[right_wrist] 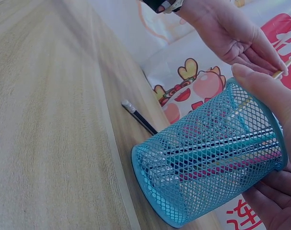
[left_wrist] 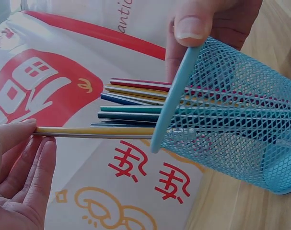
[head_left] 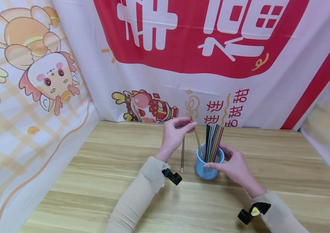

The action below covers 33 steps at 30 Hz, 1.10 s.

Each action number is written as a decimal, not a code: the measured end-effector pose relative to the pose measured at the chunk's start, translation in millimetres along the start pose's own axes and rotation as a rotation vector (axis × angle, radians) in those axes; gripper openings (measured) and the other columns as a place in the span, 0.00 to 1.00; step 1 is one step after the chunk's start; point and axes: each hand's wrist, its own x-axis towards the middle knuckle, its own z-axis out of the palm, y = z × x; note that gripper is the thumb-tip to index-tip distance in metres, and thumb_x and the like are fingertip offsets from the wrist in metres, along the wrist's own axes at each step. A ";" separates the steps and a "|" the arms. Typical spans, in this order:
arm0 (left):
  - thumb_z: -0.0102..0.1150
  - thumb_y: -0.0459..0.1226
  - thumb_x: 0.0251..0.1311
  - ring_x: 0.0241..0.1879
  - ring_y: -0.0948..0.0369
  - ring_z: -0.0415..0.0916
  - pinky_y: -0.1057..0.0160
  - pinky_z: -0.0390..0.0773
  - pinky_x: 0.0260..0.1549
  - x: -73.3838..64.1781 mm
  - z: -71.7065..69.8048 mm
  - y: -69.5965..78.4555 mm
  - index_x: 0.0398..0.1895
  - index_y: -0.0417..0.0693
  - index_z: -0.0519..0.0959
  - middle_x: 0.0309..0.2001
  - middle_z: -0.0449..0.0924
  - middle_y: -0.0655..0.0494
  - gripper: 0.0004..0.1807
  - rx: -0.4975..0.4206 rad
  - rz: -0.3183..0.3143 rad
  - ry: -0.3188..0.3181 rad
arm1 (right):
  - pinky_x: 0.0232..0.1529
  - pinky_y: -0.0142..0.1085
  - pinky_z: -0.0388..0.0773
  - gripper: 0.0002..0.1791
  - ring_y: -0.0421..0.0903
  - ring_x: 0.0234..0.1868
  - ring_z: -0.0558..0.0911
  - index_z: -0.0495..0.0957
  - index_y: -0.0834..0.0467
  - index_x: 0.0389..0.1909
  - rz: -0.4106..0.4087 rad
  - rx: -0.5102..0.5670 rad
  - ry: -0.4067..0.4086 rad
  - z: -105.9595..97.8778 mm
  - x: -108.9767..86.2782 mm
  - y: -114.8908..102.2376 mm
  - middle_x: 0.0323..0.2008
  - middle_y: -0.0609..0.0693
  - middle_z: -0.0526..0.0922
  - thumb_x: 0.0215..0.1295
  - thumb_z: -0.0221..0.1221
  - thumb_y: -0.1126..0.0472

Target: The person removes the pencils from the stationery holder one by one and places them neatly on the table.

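Observation:
A blue mesh pen holder stands on the wooden table with several pencils of different colours leaning in it. My right hand grips the holder by its rim, thumb at the front and fingers behind. My left hand pinches a yellow pencil near its upper end between thumb and fingers. This pencil's lower end, with an eraser tip, is inside the holder's mouth. A black pencil lies on the table left of the holder, its white eraser toward me.
The wooden table runs back to a white printed cloth with red panels and characters. Another printed cloth hangs along the left side. Each wrist wears a black camera mount.

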 end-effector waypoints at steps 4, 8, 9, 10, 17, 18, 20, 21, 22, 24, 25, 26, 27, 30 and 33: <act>0.75 0.34 0.58 0.36 0.55 0.87 0.57 0.88 0.40 1.3 -3.6 3.9 0.46 0.37 0.85 0.39 0.87 0.49 0.15 -0.003 0.023 0.008 | 0.60 0.51 0.78 0.48 0.55 0.58 0.80 0.73 0.57 0.67 0.006 0.004 -0.003 -0.3 -0.3 0.6 0.61 0.57 0.79 0.45 0.81 0.43; 0.75 0.32 0.57 0.38 0.53 0.87 0.57 0.88 0.41 3.8 -8.0 8.9 0.45 0.38 0.85 0.39 0.87 0.48 0.14 -0.023 0.054 0.033 | 0.61 0.52 0.77 0.49 0.56 0.60 0.79 0.73 0.57 0.68 0.019 0.005 -0.009 0.0 0.0 1.5 0.62 0.58 0.78 0.46 0.80 0.43; 0.75 0.31 0.57 0.38 0.53 0.87 0.57 0.88 0.41 4.4 -9.2 10.1 0.45 0.39 0.85 0.39 0.87 0.48 0.13 -0.028 0.061 0.040 | 0.62 0.52 0.77 0.49 0.56 0.60 0.79 0.72 0.57 0.68 0.021 0.006 -0.010 0.0 0.2 1.7 0.63 0.58 0.78 0.46 0.80 0.43; 0.75 0.31 0.57 0.38 0.53 0.87 0.56 0.88 0.40 5.3 -10.2 11.3 0.45 0.38 0.84 0.39 0.87 0.48 0.13 -0.039 0.070 0.047 | 0.62 0.52 0.76 0.49 0.57 0.60 0.78 0.72 0.57 0.68 0.024 0.006 -0.011 0.0 0.4 1.8 0.63 0.58 0.78 0.46 0.80 0.42; 0.74 0.31 0.58 0.37 0.53 0.87 0.54 0.88 0.40 8.9 -18.7 18.4 0.44 0.37 0.84 0.39 0.87 0.45 0.12 -0.088 0.081 0.075 | 0.63 0.53 0.76 0.48 0.56 0.61 0.78 0.73 0.57 0.67 0.018 0.018 -0.011 -0.3 0.6 1.5 0.63 0.57 0.78 0.47 0.81 0.44; 0.74 0.30 0.58 0.37 0.53 0.87 0.54 0.88 0.40 9.4 -20.0 19.1 0.43 0.36 0.83 0.39 0.87 0.44 0.12 -0.098 0.078 0.079 | 0.63 0.53 0.76 0.47 0.56 0.61 0.78 0.73 0.57 0.67 0.018 0.020 -0.011 -0.4 0.5 1.6 0.63 0.57 0.78 0.46 0.81 0.44; 0.73 0.29 0.58 0.37 0.53 0.87 0.54 0.88 0.41 10.3 -22.8 20.5 0.43 0.35 0.83 0.39 0.87 0.43 0.12 -0.111 0.075 0.091 | 0.63 0.52 0.76 0.48 0.56 0.61 0.78 0.73 0.57 0.67 0.018 0.021 -0.011 -0.4 0.2 1.8 0.63 0.57 0.78 0.46 0.81 0.44; 0.73 0.28 0.58 0.37 0.54 0.87 0.54 0.88 0.41 11.1 -24.2 21.2 0.43 0.35 0.83 0.39 0.87 0.43 0.12 -0.117 0.075 0.100 | 0.63 0.52 0.76 0.48 0.56 0.61 0.78 0.73 0.57 0.67 0.019 0.021 -0.011 -0.3 0.2 1.9 0.63 0.57 0.78 0.46 0.81 0.43; 0.73 0.28 0.58 0.37 0.54 0.86 0.55 0.88 0.42 11.4 -25.6 22.3 0.43 0.35 0.83 0.39 0.87 0.43 0.11 -0.118 0.074 0.108 | 0.63 0.52 0.76 0.48 0.56 0.61 0.78 0.73 0.57 0.67 0.020 0.022 -0.010 -0.3 0.2 2.2 0.63 0.57 0.78 0.45 0.81 0.43; 0.73 0.28 0.58 0.38 0.54 0.86 0.55 0.87 0.42 12.4 -28.4 23.8 0.43 0.35 0.83 0.40 0.86 0.43 0.11 -0.119 0.071 0.124 | 0.63 0.51 0.76 0.49 0.56 0.61 0.78 0.73 0.57 0.67 0.019 0.024 -0.008 -0.2 0.4 2.2 0.62 0.57 0.78 0.44 0.81 0.41; 0.72 0.28 0.58 0.37 0.54 0.86 0.55 0.87 0.43 13.0 -29.6 24.2 0.43 0.35 0.83 0.40 0.86 0.43 0.11 -0.121 0.070 0.131 | 0.63 0.52 0.76 0.50 0.56 0.61 0.78 0.73 0.57 0.67 0.015 0.022 -0.009 -0.2 0.5 2.3 0.62 0.57 0.78 0.44 0.80 0.41; 0.72 0.28 0.58 0.37 0.54 0.86 0.55 0.87 0.43 13.6 -30.8 24.5 0.43 0.36 0.83 0.40 0.86 0.43 0.11 -0.122 0.065 0.137 | 0.63 0.51 0.76 0.50 0.56 0.61 0.78 0.73 0.57 0.67 0.015 0.023 -0.007 -0.2 0.6 2.4 0.62 0.57 0.78 0.43 0.81 0.41; 0.72 0.28 0.58 0.37 0.54 0.86 0.55 0.87 0.43 14.2 -32.0 24.6 0.43 0.36 0.83 0.40 0.86 0.43 0.11 -0.121 0.063 0.140 | 0.62 0.51 0.76 0.51 0.56 0.60 0.78 0.73 0.58 0.67 0.014 0.024 -0.006 -0.2 0.8 2.4 0.62 0.57 0.78 0.43 0.81 0.40; 0.72 0.29 0.59 0.37 0.54 0.86 0.55 0.87 0.43 16.2 -35.2 23.2 0.44 0.37 0.83 0.41 0.86 0.43 0.12 -0.104 0.059 0.142 | 0.62 0.50 0.77 0.50 0.55 0.60 0.79 0.74 0.57 0.66 0.012 0.028 -0.005 -0.4 0.9 2.6 0.62 0.57 0.79 0.43 0.81 0.41; 0.73 0.31 0.59 0.38 0.53 0.86 0.56 0.88 0.42 18.8 -38.0 20.5 0.45 0.37 0.83 0.41 0.86 0.44 0.12 -0.071 0.054 0.132 | 0.62 0.50 0.77 0.50 0.55 0.60 0.79 0.73 0.57 0.67 0.016 0.033 -0.007 -0.5 0.6 2.8 0.62 0.56 0.78 0.43 0.81 0.41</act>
